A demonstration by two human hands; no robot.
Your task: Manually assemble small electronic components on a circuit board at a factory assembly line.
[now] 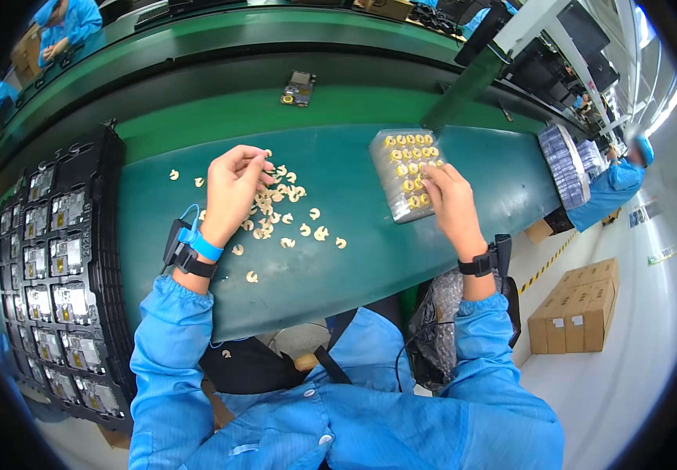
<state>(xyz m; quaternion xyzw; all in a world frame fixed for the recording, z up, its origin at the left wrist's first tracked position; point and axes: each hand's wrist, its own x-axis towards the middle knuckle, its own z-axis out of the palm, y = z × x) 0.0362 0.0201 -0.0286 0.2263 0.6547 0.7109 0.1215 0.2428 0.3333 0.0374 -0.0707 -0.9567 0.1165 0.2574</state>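
My left hand (232, 192) is closed in a pinch above a loose pile of small cream C-shaped pieces (279, 192) on the green mat. One such piece shows right at its fingertips. A blue strap and a black band circle the left wrist. My right hand (452, 204) reaches over the right edge of a clear plastic tray (389, 182), its fingers bent together. Whatever those fingers hold is hidden. Rows of round yellow-and-white parts (410, 155) sit in the tray's pockets.
Left of the mat stands a stack of black trays (111, 235) holding circuit boards. A single circuit board (298, 88) lies beyond the mat. Stacked clear trays (564, 166) are at the right end. Cardboard boxes (577, 309) rest on the floor. Co-workers in blue sit farther off.
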